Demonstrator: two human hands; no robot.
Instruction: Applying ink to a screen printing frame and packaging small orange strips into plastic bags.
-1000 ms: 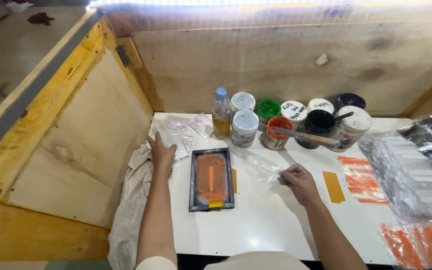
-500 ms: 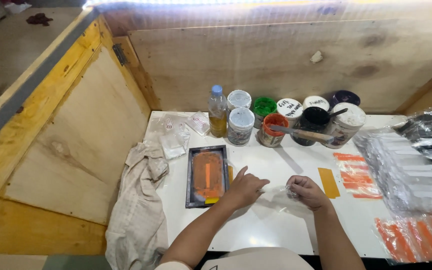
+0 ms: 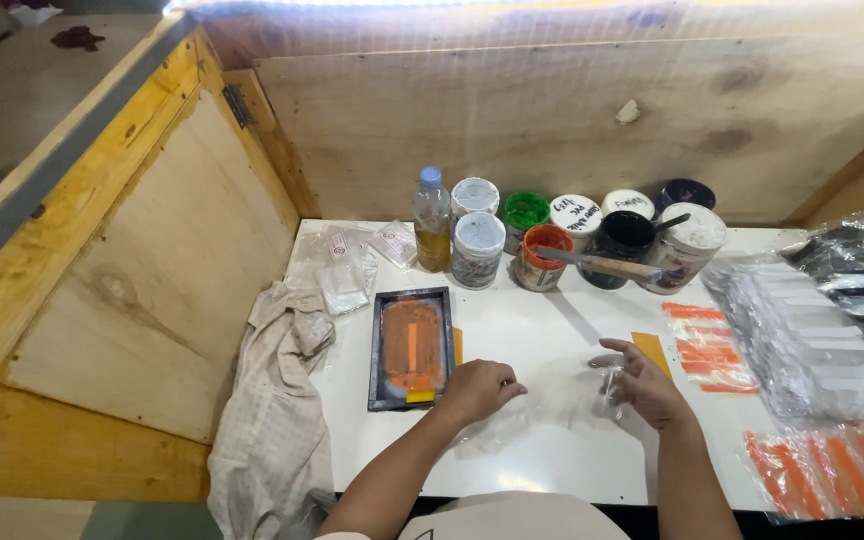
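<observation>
Two hands on one clear bag, mid-table.

The left hand (image 3: 479, 387) rests curled and knuckles-down on the clear bag (image 3: 552, 405); the right hand (image 3: 642, 382) pinches its other end, fingers spread. One screen frame (image 3: 411, 347) lies just left. Behind stand one bottle (image 3: 431, 220) and eight paint pots (image 3: 478, 248); one rag (image 3: 272, 400) hangs at the edge.

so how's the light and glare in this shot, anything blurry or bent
Head view: a blown-out strip light along the top edge, soft sheen on the white table, and a clear plastic bag between the left hand and right hand that barely shows. Wide lens bows the wooden walls; focus is fair throughout.
</observation>
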